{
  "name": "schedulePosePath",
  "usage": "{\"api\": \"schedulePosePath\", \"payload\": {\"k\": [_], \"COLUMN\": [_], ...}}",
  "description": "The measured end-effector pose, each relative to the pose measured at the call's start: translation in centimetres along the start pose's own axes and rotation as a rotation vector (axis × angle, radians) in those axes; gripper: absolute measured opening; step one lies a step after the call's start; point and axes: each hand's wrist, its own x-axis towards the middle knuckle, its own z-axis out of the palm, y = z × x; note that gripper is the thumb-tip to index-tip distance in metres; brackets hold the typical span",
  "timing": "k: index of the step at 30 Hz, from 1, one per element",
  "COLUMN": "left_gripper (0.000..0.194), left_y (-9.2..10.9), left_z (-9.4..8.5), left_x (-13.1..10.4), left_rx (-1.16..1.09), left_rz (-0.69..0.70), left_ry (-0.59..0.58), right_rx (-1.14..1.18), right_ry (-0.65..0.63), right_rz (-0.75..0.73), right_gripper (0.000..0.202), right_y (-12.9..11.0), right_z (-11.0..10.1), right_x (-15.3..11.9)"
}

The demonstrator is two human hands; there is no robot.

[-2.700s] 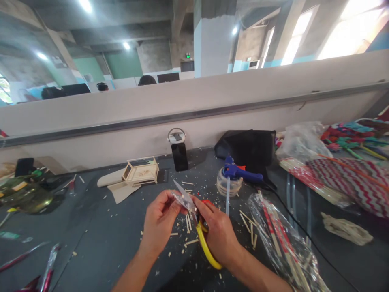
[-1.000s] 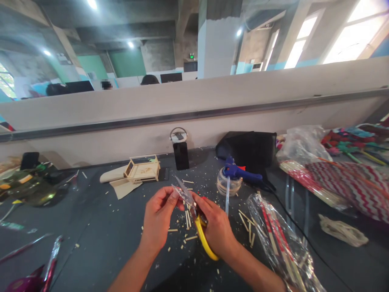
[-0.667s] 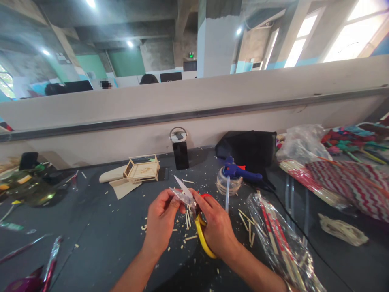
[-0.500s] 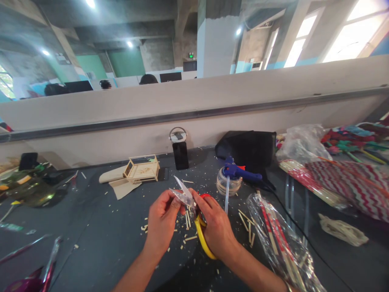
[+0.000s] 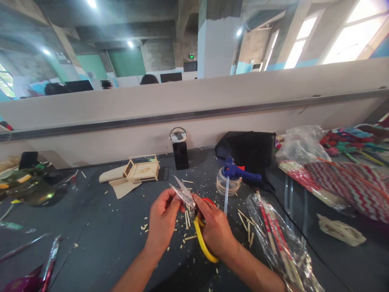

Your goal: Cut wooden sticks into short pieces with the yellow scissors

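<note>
My right hand (image 5: 217, 227) is closed round scissors (image 5: 204, 245) with yellow and red handles, their blades parted and pointing away to the left. My left hand (image 5: 164, 217) is pinched at the scissor blades; whatever its fingertips hold is too small or hidden to make out. Short cut bits of pale wooden stick (image 5: 187, 219) lie scattered on the dark table under and around both hands. Beyond my left hand stands a small wooden stick frame (image 5: 142, 171), shaped like a tiny bed, partly on a beige sheet (image 5: 123, 188).
A blue glue gun (image 5: 243, 172) rests across a round glass jar (image 5: 226, 184) at right. Nearby lie a plastic bag of sticks (image 5: 281, 243) and a black cable (image 5: 304, 233). A phone (image 5: 180, 155) leans by the partition (image 5: 136, 132); a dark pouch (image 5: 247, 148) sits behind the jar.
The scissors have tilted slightly in my right hand: the lower blade's tip is a little higher and the yellow handle a little lower and further right. My left hand has barely moved.
</note>
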Motion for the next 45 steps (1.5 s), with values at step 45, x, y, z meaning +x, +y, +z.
{"api": "schedulePosePath", "payload": {"k": [45], "left_gripper": [0.011], "left_y": [1.4], "left_z": [-4.3], "left_x": [1.8], "left_rx": [0.372], "left_rz": [0.208], "left_ry": [-0.233], "right_rx": [-0.293], "right_ry": [0.0], "right_rz": [-0.104], "right_gripper": [0.067], "right_y": [-0.5], "right_z": [-1.7], "right_x": [0.5]}}
